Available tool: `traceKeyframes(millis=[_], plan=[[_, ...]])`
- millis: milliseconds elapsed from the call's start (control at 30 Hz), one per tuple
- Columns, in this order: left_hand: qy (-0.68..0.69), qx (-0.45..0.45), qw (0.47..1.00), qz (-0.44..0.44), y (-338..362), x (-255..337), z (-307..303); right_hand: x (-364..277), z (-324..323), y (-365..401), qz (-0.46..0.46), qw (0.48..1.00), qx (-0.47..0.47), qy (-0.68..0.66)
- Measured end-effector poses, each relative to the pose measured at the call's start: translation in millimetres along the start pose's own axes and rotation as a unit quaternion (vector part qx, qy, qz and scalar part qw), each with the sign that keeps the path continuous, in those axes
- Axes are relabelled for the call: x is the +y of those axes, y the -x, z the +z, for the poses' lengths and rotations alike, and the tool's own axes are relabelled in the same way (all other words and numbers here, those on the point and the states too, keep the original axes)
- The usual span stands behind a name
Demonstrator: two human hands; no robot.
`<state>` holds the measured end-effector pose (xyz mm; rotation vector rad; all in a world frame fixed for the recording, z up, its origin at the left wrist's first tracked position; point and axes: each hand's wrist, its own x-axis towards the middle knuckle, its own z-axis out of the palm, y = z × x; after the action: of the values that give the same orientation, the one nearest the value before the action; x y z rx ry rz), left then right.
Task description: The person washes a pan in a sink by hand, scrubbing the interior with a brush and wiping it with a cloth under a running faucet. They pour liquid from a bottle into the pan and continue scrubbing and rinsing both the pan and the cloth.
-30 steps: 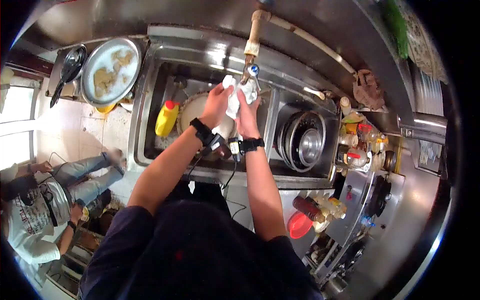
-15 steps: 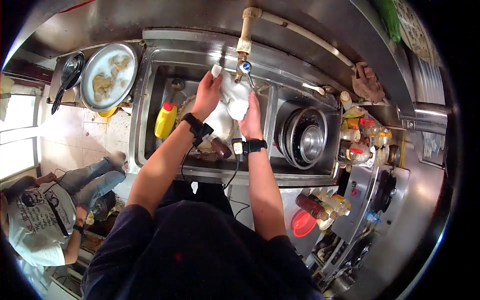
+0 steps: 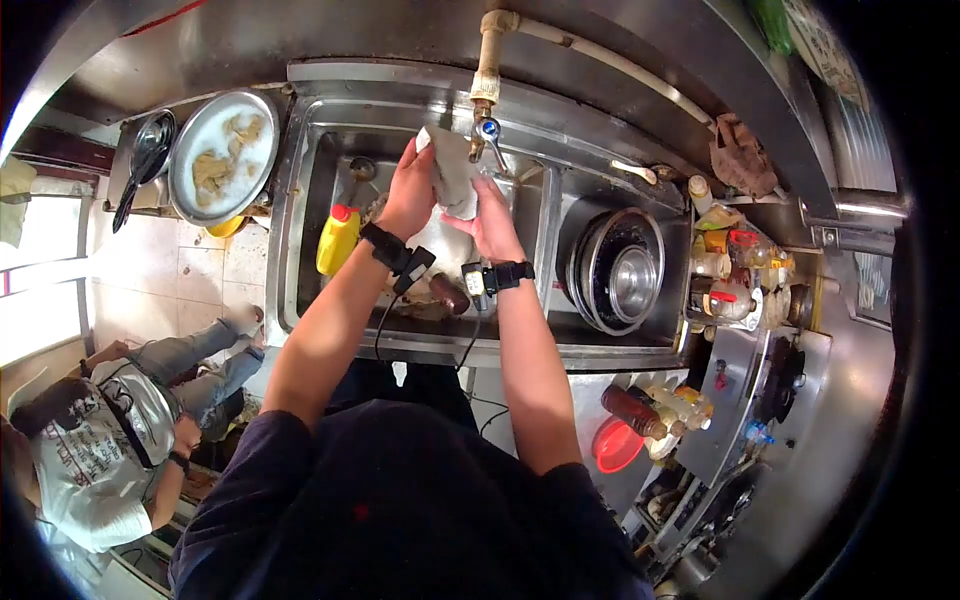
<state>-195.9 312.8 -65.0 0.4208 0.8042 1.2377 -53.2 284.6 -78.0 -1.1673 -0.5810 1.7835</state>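
In the left sink basin, a wet white cloth point(image 3: 453, 175) is raised between my two hands, just left of and below the tap point(image 3: 488, 130). My left hand point(image 3: 408, 197) is closed on the cloth's left side, with a corner sticking up past the fingers. At its lower right edge, my right hand point(image 3: 493, 222) grips the cloth, palm turned inward. Beneath the hands lies a pale rounded thing point(image 3: 440, 240), partly hidden, with a dark brown object point(image 3: 450, 295) beside it.
A yellow bottle with red cap point(image 3: 338, 240) and a ladle point(image 3: 360, 170) are in the left basin. Stacked metal bowls point(image 3: 635, 240) sit in the right basin. A basin of soapy water point(image 3: 190, 205) stands at left. Another person point(image 3: 100, 440) sits at lower left.
The cloth has come away from under the tap, slightly left, and now looks flatter and greyer. My right hand's fingers have turned inward. The other person's upper body and arm have shifted.
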Motion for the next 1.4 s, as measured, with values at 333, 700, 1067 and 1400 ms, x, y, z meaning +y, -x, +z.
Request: traceKeyframes(millis=[333, 700, 1067, 1400], plan=[[0.062, -0.015, 0.997, 0.038, 19.9, 53.2, 24.2, -4.7, 10.1, -3.6, 0.048, 0.993, -0.075, -0.073], [-0.203, 0.031, 0.973, 0.106, 68.7, 67.6, -8.0, 1.2, 37.1, 39.8, 0.023, 0.985, -0.109, -0.133], [-0.257, 0.036, 0.966, -0.012, 81.0, -49.6, -114.7, 53.4, 15.2, 46.2, -0.006, 0.984, 0.114, 0.139], [-0.337, 0.058, 0.939, -0.044, 90.3, -89.4, -138.9, 92.7, 2.2, 37.8, -0.019, 0.972, 0.154, 0.174]])
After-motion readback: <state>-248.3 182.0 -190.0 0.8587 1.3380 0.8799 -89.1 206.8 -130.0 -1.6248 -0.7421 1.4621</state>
